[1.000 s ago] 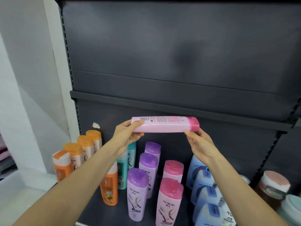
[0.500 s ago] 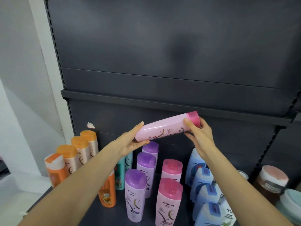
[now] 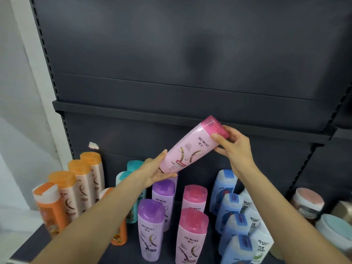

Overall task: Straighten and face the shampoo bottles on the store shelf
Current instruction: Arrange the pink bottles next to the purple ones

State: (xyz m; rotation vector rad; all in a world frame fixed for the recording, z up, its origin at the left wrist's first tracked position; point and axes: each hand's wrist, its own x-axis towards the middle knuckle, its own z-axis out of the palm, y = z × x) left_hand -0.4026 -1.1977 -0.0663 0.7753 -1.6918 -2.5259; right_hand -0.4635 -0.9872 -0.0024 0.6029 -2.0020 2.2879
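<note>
Shelving: dark grey metal back panel (image 3: 190, 44), slotted uprights (image 3: 44, 54)
Upper shelf edge (image 3: 133, 111): dark grey
Wall (image 3: 17, 92): white, left of unit

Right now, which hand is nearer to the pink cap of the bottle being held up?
The right hand: its fingers pinch the bottle just under the pink cap. The left hand holds the bottle's base, the far end.

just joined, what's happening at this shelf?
A person is holding a pink shampoo bottle in the air in front of a dark store shelf, tilted with its cap up to the right and its label toward the camera. The left hand supports its base; the right hand grips it near the cap. Below stand rows of orange, purple, pink and blue bottles.
</note>
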